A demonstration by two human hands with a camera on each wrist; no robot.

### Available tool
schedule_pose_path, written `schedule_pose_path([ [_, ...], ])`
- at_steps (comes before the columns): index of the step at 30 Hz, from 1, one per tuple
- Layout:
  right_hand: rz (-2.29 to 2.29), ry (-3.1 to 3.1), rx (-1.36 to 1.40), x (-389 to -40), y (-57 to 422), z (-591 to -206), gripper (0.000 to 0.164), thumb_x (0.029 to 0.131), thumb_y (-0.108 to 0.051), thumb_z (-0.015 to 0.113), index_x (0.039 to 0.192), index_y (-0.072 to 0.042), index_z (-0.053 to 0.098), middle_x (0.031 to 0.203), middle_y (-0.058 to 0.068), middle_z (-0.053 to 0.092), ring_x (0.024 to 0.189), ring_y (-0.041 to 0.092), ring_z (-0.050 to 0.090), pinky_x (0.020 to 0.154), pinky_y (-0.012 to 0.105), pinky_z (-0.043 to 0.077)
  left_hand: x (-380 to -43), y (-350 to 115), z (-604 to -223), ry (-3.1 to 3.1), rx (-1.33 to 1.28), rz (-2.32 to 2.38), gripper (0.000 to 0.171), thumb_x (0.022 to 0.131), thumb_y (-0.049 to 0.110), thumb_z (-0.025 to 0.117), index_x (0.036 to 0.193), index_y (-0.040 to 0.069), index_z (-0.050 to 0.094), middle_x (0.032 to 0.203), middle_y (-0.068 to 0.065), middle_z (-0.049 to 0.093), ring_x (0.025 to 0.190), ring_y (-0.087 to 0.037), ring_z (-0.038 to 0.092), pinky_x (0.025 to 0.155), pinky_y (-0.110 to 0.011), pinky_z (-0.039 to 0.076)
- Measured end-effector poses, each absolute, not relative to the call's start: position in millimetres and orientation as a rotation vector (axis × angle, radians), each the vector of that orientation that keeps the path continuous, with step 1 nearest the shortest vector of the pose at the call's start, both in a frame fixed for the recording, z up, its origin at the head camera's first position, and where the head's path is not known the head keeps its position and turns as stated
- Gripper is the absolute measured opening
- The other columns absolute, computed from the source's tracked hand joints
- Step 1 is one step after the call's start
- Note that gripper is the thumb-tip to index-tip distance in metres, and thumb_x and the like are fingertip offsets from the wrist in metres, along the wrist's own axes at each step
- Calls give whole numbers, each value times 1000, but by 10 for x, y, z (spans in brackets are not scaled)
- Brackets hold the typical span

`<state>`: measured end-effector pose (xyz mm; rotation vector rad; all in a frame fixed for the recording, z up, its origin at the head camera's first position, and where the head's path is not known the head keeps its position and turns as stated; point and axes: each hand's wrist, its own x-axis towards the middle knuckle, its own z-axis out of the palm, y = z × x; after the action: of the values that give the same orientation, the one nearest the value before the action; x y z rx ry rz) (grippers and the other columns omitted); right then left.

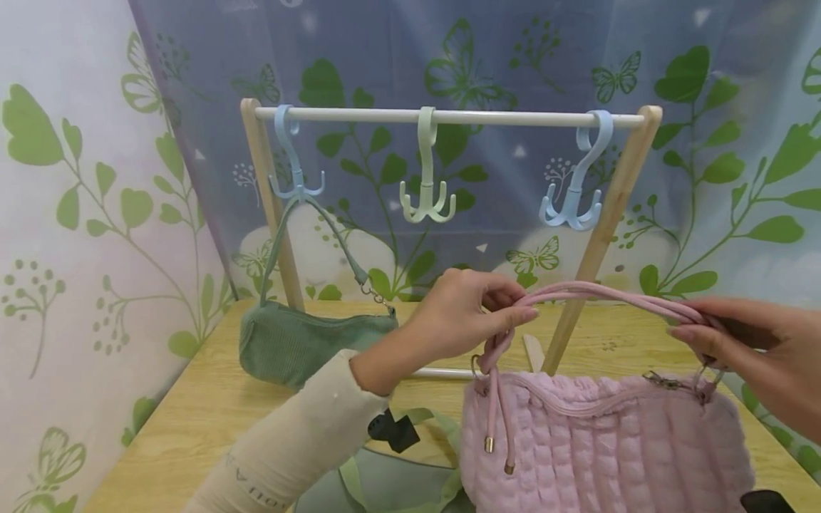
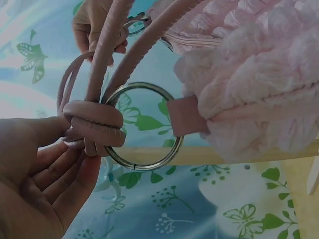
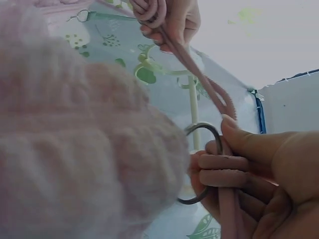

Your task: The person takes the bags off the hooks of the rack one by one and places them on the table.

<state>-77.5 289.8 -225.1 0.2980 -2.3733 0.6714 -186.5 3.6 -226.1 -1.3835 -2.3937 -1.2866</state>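
A puffy pink handbag (image 1: pixel 603 442) hangs by its pink cord strap (image 1: pixel 590 288) between both hands, over the front right of the table. My left hand (image 1: pixel 458 310) pinches the strap's left end beside its knot (image 2: pixel 94 122), close to a metal ring (image 2: pixel 144 167). At the strap's other end, my right hand (image 1: pixel 763 349) grips the cord near a second knot (image 3: pixel 224 170) and ring (image 3: pixel 217 132). Behind the bag stands a rack with a white bar (image 1: pixel 359 115). From it hang a blue hook (image 1: pixel 298 178), a green hook (image 1: pixel 427 192) and another blue hook (image 1: pixel 574 199).
A green corduroy bag (image 1: pixel 314 342) hangs by its strap from the left blue hook. Below my left sleeve, a grey-green bag (image 1: pixel 391 477) with light green straps lies on the wooden table (image 1: pixel 173 427). Wooden legs (image 1: pixel 599 249) carry the rack's bar.
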Motion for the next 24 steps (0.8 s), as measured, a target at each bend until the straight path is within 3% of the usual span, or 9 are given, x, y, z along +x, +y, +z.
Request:
schedule_pose_path([
  [2, 706, -2379, 300, -767, 2915, -2279, 24, 93, 1, 62, 111, 17, 63, 75, -27, 57, 54, 0, 50, 47, 17, 34, -1863, 33, -2261, -2421, -1390, -1277, 19, 94, 26, 67, 100, 9, 72, 73, 9, 67, 59, -1, 62, 64, -17, 50],
  [7, 668, -2452, 291, -744, 2958, -2349, 22, 95, 0, 59, 112, 14, 62, 67, -11, 56, 53, 7, 44, 48, 22, 30, -1893, 36, -2252, -2523, -1441, -1267, 18, 94, 25, 66, 100, 9, 73, 69, 8, 66, 56, -6, 61, 56, -20, 49],
  [14, 555, -2665, 207, -703, 2962, -2367, 21, 98, -8, 58, 106, 10, 64, 65, 1, 47, 50, 9, 36, 46, 28, 26, -1991, 84, -2270, -2729, -1513, -1439, 14, 95, 17, 65, 98, 6, 73, 79, 1, 70, 68, -11, 67, 64, -24, 55],
  [19, 361, -2904, 116, -769, 2950, -2321, 36, 99, -23, 58, 114, 10, 63, 69, -2, 54, 53, 7, 43, 48, 27, 33, -2085, 142, -2388, -2837, -1472, -1584, 15, 95, 15, 65, 99, 3, 72, 82, -3, 71, 71, -13, 69, 65, -26, 57],
  [24, 360, -2965, 152, -913, 2964, -2348, 38, 96, -25, 63, 113, 9, 66, 68, -7, 61, 53, 6, 50, 46, 26, 43, -2211, 207, -2519, -2863, -1451, -1501, 15, 94, 18, 66, 98, 4, 72, 80, -1, 71, 70, -13, 69, 64, -25, 57],
])
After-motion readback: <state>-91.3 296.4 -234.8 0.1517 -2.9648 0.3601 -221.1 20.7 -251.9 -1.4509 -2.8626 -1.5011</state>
